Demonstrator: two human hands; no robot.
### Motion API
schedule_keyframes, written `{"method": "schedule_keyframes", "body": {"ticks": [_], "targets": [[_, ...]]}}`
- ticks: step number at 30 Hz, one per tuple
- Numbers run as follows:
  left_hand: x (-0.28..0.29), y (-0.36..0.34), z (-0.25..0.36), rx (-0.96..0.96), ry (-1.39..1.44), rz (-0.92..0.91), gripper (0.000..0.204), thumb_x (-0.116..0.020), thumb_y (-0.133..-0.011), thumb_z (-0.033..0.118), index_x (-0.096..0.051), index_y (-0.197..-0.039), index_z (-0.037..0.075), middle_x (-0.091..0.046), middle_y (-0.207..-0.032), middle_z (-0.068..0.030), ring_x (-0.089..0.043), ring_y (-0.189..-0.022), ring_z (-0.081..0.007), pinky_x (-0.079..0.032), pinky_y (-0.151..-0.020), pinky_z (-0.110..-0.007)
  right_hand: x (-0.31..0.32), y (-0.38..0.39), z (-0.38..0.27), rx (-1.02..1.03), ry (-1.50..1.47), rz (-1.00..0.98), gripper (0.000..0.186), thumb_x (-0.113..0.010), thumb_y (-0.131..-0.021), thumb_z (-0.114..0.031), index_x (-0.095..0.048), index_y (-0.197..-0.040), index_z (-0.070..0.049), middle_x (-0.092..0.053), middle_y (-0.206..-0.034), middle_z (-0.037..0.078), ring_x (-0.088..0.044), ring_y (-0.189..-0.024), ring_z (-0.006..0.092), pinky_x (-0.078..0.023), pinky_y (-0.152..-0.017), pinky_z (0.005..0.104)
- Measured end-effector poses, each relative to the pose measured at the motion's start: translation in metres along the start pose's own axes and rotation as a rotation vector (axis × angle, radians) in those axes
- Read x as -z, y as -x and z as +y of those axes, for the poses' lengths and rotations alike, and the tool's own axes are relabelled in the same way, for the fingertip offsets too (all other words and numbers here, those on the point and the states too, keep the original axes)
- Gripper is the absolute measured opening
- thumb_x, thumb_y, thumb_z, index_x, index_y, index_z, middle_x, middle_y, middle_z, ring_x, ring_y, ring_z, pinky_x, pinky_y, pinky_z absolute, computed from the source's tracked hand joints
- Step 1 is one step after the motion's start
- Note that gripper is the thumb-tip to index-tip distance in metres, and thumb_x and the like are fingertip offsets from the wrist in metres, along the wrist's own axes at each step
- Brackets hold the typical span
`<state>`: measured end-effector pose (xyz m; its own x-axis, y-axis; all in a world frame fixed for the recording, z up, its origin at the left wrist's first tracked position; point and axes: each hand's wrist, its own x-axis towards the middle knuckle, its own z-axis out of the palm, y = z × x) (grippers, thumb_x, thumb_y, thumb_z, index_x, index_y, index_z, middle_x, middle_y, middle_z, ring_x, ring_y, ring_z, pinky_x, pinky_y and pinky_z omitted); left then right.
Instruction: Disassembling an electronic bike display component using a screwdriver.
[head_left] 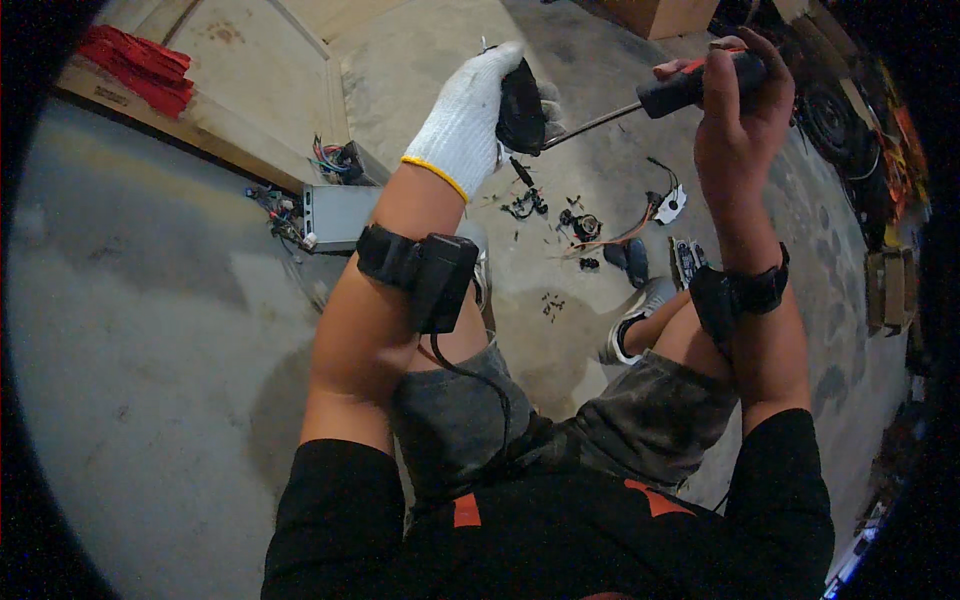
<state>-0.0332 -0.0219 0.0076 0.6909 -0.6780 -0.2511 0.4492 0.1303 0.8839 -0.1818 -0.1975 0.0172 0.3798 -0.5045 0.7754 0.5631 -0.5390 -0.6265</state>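
My left hand (468,108), in a white knit glove with a yellow cuff, grips a dark, rounded plastic part (519,108) whose exact kind I cannot make out. A screwdriver (664,97) with a thick black-and-red handle is in my bare right hand (735,140), fingers closed round the handle. Its long metal shaft slants down to the left, and the tip meets the lower edge of the dark part. Below on the floor lie small black parts (581,226), a white piece with wires (671,205) and several tiny screws (552,306).
Left of my gloved arm stands a grey metal box with cables (335,216). A red cloth (140,68) lies on a wooden board at the upper left. Black shells (627,261) rest near my shoe (640,318). Tires and clutter (835,120) line the right side.
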Motion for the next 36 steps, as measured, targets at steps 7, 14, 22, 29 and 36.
{"method": "schedule_keyframes", "body": {"ticks": [7,14,22,29,36], "targets": [[0.0019,-0.0014,-0.0024,-0.005,0.050,-0.027,0.027,-0.055,-0.097,0.028,-0.054,-0.103,0.002,-0.067,-0.089,-0.0193,-0.068,-0.072,-0.0326,-0.060,-0.066,-0.044,0.0052,0.0007,0.0004,-0.040,-0.047,0.094,0.042,-0.068,-0.093,-0.012,-0.046,-0.126,0.002,-0.063,-0.098,0.009,-0.064,-0.086,0.0156,-0.052,-0.081,0.0285],[0.0005,0.0008,-0.0004,0.017,0.053,-0.013,0.026,-0.056,-0.096,0.027,-0.054,-0.102,0.002,-0.067,-0.088,-0.0197,-0.068,-0.073,-0.0329,-0.061,-0.066,-0.044,0.0007,0.0015,0.0005,-0.001,-0.096,0.093,0.042,-0.069,-0.093,-0.012,-0.047,-0.126,0.001,-0.063,-0.102,0.010,-0.062,-0.090,0.0152,-0.051,-0.083,0.0282],[0.0056,-0.0009,-0.0028,0.027,0.100,-0.059,0.027,-0.057,-0.096,0.028,-0.054,-0.102,0.002,-0.067,-0.087,-0.0207,-0.069,-0.072,-0.0334,-0.061,-0.065,-0.043,0.0043,0.0000,0.0000,-0.036,-0.097,0.104,0.042,-0.068,-0.093,-0.008,-0.046,-0.127,0.001,-0.062,-0.102,0.010,-0.063,-0.091,0.0152,-0.052,-0.083,0.0281],[0.0011,0.0028,-0.0019,0.003,0.092,-0.003,0.030,-0.055,-0.096,0.031,-0.057,-0.101,0.001,-0.068,-0.084,-0.0186,-0.068,-0.070,-0.0323,-0.060,-0.063,-0.043,0.0017,0.0024,0.0005,-0.019,-0.076,0.080,0.042,-0.068,-0.092,-0.007,-0.046,-0.127,0.001,-0.062,-0.101,0.009,-0.063,-0.088,0.0141,-0.051,-0.082,0.0266],[0.0055,0.0022,-0.0040,-0.024,0.023,-0.019,0.031,-0.054,-0.095,0.032,-0.062,-0.099,0.002,-0.069,-0.081,-0.0144,-0.068,-0.066,-0.0270,-0.056,-0.059,-0.037,0.0005,0.0020,-0.0015,0.013,0.065,0.029,0.032,-0.055,-0.100,-0.010,-0.042,-0.127,0.002,-0.060,-0.106,0.013,-0.070,-0.083,0.0306,-0.058,-0.076,0.0417]]}}
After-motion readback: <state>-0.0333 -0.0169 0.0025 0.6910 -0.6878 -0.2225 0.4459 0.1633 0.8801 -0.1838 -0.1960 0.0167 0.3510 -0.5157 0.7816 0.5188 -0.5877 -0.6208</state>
